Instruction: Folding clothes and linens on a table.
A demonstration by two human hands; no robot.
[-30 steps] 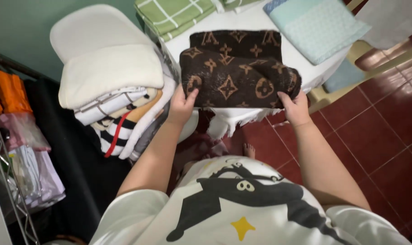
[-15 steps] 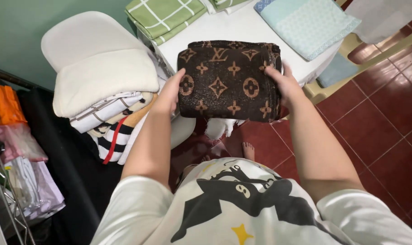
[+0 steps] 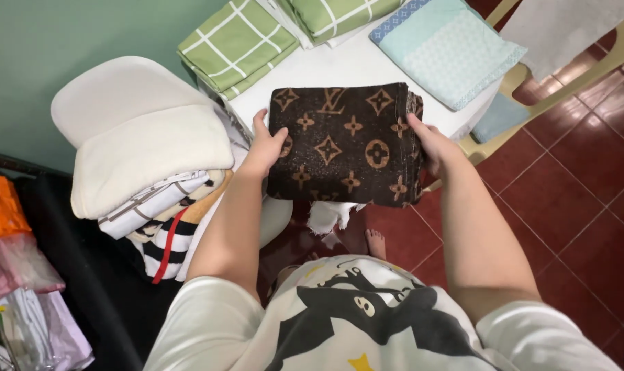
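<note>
A folded dark brown towel with tan flower and star motifs (image 3: 343, 144) is held flat above the near edge of a white table (image 3: 339, 65). My left hand (image 3: 265, 145) grips its left side, thumb on top. My right hand (image 3: 432, 144) grips its right edge, where the folded layers show. A frayed white cloth edge (image 3: 328, 216) hangs just below the towel.
A white chair (image 3: 113, 93) at left carries a stack of folded cream, striped and printed cloths (image 3: 157, 185). Green checked folded cloths (image 3: 233, 45) and a light blue folded towel (image 3: 446, 48) lie on the table. A wire rack with orange and pink items (image 3: 9, 233) is far left; red tile floor (image 3: 573, 206) right.
Both hands folded the brown towel over into a compact flat rectangle and lifted it off the table edge. The view has tilted a little, showing more of the table.
</note>
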